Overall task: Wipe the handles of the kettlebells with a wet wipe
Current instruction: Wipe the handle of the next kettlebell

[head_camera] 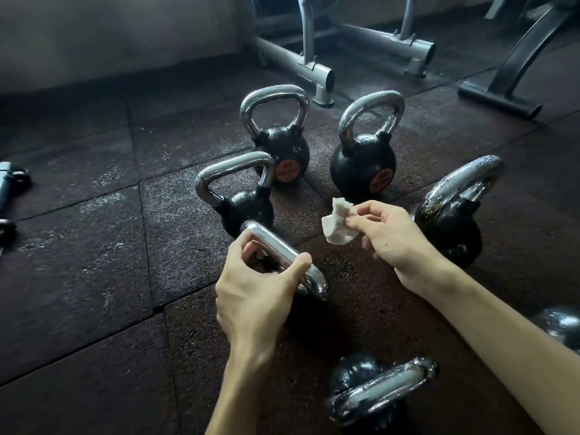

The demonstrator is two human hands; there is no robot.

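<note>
On the dark rubber-tile floor (94, 246), black kettlebells with chrome handles stand in a loose ring around the person's two hands. Inside that ring the left hand (251, 296) has the handle (282, 257) of the held kettlebell. Its grip is curled round the bar, with the fingers passing through the loop and the thumb lying on top near the right bend. The bar is bright and smooth, and the bell's black body is mostly lost in shadow under the hand.

Just to the right, clear of that handle, the right hand (389, 237) holds the wet wipe (337, 226) in the air, its grip pinching the wipe between thumb and fingertips. The wipe is white and crumpled into a small wad. It sticks out to the left of the fingers and touches no kettlebell.

Behind the hands, the back-left kettlebell (282, 152) and the back-right kettlebell (364, 171) stand upright, each with a round orange label low on its body. A small kettlebell (248, 208) stands in front of the back-left one, just beyond the held handle. The right kettlebell (448, 227) has a speckled, mottled handle that slants up to the right in this view. The bottom kettlebell (376, 397), closest to the camera, has a handle that looks streaked and blotchy.

Farther back are the grey steel feet of a rack (314, 67), and part of a dumbbell (9, 183) shows at the left edge.
</note>
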